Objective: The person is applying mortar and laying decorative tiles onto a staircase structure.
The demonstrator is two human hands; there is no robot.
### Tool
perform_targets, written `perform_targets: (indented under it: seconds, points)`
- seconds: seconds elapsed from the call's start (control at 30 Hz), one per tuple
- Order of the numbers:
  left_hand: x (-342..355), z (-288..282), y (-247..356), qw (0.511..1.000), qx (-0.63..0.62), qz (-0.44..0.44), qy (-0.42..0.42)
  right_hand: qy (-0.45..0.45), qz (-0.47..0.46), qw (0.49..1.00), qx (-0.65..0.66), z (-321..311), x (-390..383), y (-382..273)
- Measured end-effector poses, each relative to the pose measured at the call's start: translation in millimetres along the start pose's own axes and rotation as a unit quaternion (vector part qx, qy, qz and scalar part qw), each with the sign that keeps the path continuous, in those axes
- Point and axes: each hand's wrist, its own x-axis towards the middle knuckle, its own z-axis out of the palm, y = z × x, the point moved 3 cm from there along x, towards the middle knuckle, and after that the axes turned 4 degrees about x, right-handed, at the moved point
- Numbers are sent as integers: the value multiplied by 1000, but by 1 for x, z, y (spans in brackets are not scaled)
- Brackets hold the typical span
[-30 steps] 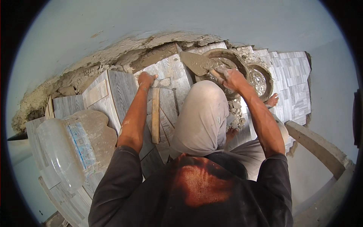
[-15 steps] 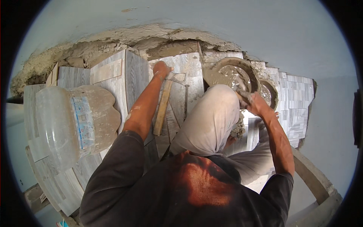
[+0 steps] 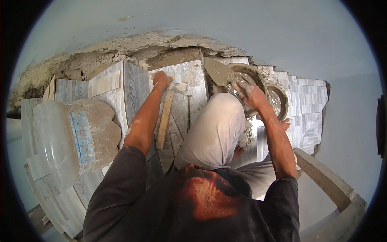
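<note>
My right hand (image 3: 252, 97) grips the handle of a pointed trowel (image 3: 217, 72), its blade coated in wet grey mortar. The blade is above the left rim of a round basin (image 3: 263, 80) that holds wet mortar. My left hand (image 3: 162, 80) rests, fingers curled, at the far edge of a wood-patterned grey tile (image 3: 191, 74); its fingertips are hidden. Just below it lies a hatchet-like tool with a wooden handle (image 3: 165, 121), and beside that a thin metal rod (image 3: 188, 113). My bent knee (image 3: 223, 115) is between my arms.
A large cut clear plastic bottle (image 3: 76, 137) stands at left. Another round container (image 3: 277, 101) sits right of the basin. Broken rough masonry (image 3: 137, 46) runs along the wall's foot. Tiled steps (image 3: 306, 109) lie at right, and a concrete beam (image 3: 322, 177) at lower right.
My right hand has swung up and left, bringing the trowel's mortar-coated blade over the basin's left rim. My left hand stays on the tile; the whole view has shifted slightly.
</note>
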Motion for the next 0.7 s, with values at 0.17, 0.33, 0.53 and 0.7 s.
perform_targets:
  seconds: [0.17,0.33,0.53,0.7]
  points:
    - [-3,-3,5,1000,-2,-6,-18,-31,1,999,19,-24,-39,-2]
    - [4,1,-7,1000,28,-5,-7,33,88,995,18,-69,-86,27]
    - [0,-2,0,1000,19,8,12,-83,140,973,-164,-55,-71,15]
    - [3,2,-5,1000,26,0,-2,-103,96,961,-237,-6,-48,11]
